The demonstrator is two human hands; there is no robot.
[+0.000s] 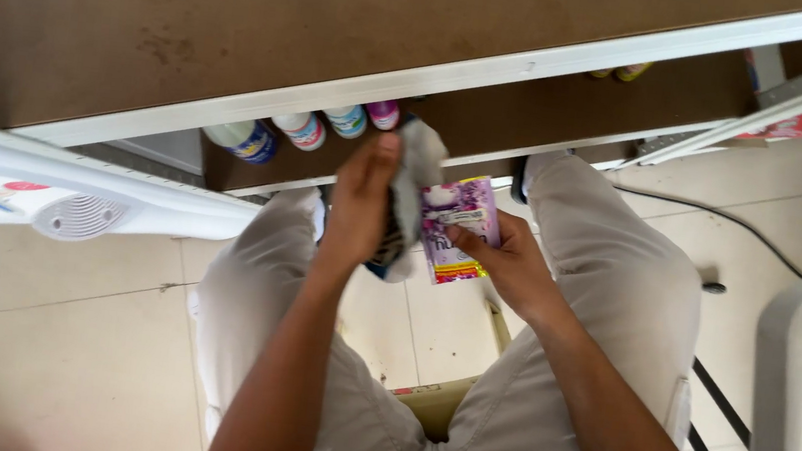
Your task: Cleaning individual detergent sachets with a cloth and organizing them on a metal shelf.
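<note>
My left hand (360,203) grips a white and blue pouch (409,196) held upright in front of a low shelf. Beside it, my right hand (510,258) pinches a small purple sachet (458,224) with a yellow and red strip along its lower edge. The two packets touch each other between my hands. Both hands hang above my knees, which are clad in light beige trousers, and the tiled floor lies beneath.
A brown shelf board with a white edge (499,70) runs across the top. Several bottles with coloured caps (306,129) stand on the lower shelf. A white plastic fan part (81,204) lies at left, a cardboard box (436,401) sits between my legs, a grey chair (796,381) stands at right.
</note>
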